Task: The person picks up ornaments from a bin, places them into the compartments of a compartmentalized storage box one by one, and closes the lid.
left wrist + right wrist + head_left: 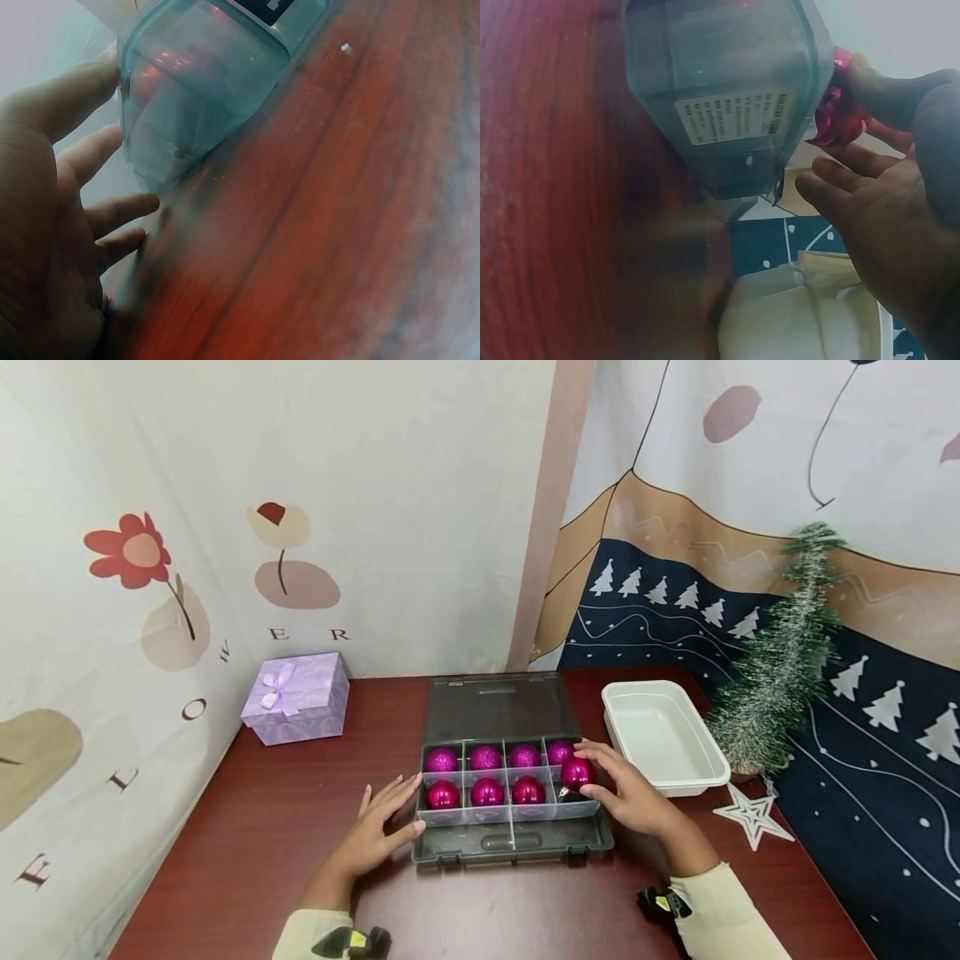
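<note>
A grey see-through compartment box (461, 842) lies on the table with its lid (504, 710) folded back. Glittery magenta Christmas balls (485, 757) fill its back row; shiny ones (487, 792) fill three cells of the row in front. My right hand (636, 797) pinches another shiny Christmas ball (577, 772) between thumb and fingers, just over the right-end cell of that row. In the right wrist view the ball (841, 112) shows above the box's edge. My left hand (377, 837), fingers extended, touches the box's left side; the left wrist view shows its fingertips (109, 139) against the wall.
A white plastic tray (663, 735) sits right of the box, near a small frosted tinsel tree (780, 668). A white star (753, 816) lies by the table's right edge. At the back left stands a lilac gift box (300, 702) with a bow. Printed curtains surround the table.
</note>
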The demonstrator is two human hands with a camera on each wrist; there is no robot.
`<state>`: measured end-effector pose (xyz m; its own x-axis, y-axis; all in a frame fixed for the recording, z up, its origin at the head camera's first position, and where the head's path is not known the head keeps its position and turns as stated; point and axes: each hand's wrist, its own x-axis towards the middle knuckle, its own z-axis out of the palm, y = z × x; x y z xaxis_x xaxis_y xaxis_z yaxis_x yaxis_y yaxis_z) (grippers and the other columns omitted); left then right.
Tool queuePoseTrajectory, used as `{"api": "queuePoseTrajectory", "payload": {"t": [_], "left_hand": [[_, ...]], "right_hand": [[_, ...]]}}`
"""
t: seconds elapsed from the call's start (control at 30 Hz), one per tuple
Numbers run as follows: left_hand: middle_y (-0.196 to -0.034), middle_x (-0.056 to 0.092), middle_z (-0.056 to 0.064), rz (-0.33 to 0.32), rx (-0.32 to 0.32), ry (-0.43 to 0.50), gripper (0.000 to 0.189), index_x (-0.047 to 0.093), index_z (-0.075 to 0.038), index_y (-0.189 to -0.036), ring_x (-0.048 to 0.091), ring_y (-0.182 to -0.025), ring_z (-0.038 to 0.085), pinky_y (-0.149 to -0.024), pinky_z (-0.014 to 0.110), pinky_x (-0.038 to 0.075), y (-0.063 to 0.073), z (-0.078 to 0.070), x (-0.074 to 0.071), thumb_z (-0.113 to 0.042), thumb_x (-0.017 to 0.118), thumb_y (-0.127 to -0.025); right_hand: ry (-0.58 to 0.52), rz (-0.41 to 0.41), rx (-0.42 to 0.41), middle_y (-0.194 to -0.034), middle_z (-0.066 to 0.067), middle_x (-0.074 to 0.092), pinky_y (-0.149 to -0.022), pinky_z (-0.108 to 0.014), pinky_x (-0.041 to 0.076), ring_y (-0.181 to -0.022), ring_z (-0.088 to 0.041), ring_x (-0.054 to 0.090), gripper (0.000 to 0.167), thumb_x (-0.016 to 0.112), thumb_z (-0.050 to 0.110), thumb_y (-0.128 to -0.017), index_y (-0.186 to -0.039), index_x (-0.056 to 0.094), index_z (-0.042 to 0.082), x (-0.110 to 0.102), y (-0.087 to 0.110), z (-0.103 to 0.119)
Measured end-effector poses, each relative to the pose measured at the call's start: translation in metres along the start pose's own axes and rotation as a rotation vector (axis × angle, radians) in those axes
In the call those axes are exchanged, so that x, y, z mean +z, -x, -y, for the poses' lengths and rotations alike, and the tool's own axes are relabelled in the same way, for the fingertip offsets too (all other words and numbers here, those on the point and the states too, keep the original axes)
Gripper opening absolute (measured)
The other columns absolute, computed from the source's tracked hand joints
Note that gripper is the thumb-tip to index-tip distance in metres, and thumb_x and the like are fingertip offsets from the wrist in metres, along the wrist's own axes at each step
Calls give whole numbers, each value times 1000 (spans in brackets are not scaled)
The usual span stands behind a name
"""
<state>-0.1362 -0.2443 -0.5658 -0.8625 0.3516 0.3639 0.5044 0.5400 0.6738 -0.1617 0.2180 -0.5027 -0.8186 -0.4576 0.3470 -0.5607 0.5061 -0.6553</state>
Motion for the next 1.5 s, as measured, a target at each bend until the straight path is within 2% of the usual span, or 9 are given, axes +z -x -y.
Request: {"api": "queuePoseTrajectory", "payload": {"t": [0.07,0.17,0.3,0.43,0.57,0.97,1.27,1.4,1.5], "left_hand": [[-164,57,19,16,-14,-20,72,53,-20,-163,43,-152,58,-117,93,5,0,-1,-1,-35,77,-97],[-164,56,21,40,-41,-25,73,53,-18,-163,42,-153,59,-117,93,4,1,-3,-2,-34,78,-97],[-165,55,20,38,-42,-13,73,53,-17,-163,41,-154,59,-118,92,3,0,-2,-2,-33,78,-97],[-164,56,20,27,-35,-8,73,53,-17,-163,41,-154,58,-118,92,2,-1,0,-2,-32,78,-97],[-165,55,20,44,-55,-28,74,53,-16,-163,41,-155,59,-118,92,3,-1,0,-3,-33,78,-97],[-165,55,18,67,-74,-39,74,53,-14,-163,41,-155,58,-119,92,3,-1,-2,-3,-33,78,-96],[-167,52,20,73,-78,-36,73,51,-14,-164,40,-157,57,-120,91,2,-2,-1,-3,-32,77,-98],[-168,50,23,59,-69,-39,75,49,-14,-165,40,-156,58,-119,92,5,-4,-3,-4,-31,78,-97],[-169,48,23,44,-55,-45,77,48,-13,-166,40,-156,58,-119,92,12,-8,-7,-6,-30,78,-97]], "right_hand": [[23,8,17,-158,-21,57,-124,-38,48,-149,-47,52,43,77,13,-102,-142,64,5,1,0,0],[42,15,22,-160,-21,55,-123,-60,47,-150,-46,51,44,79,16,-100,-141,66,6,3,1,0],[38,25,31,-162,-21,54,-119,-73,44,-151,-46,51,45,80,17,-99,-140,66,7,4,0,-1],[28,47,52,-164,-20,52,-120,-75,42,-153,-47,49,46,81,17,-98,-141,66,8,6,0,-3],[27,66,76,-165,-18,50,-120,-76,42,-153,-48,48,48,83,16,-97,-142,66,9,8,-1,-5],[29,55,87,-168,-21,46,-119,-81,39,-156,-50,43,47,83,21,-98,-141,68,10,12,1,-8],[17,60,82,-168,-21,45,-119,-82,37,-157,-49,40,46,82,17,-97,-141,68,13,10,1,-7],[-2,49,87,-169,-20,44,-119,-83,36,-157,-50,40,49,81,18,-98,-144,66,12,10,1,-7],[-14,21,102,-168,-21,44,-120,-83,34,-156,-50,40,52,80,18,-99,-147,63,9,11,-2,-7]]}}
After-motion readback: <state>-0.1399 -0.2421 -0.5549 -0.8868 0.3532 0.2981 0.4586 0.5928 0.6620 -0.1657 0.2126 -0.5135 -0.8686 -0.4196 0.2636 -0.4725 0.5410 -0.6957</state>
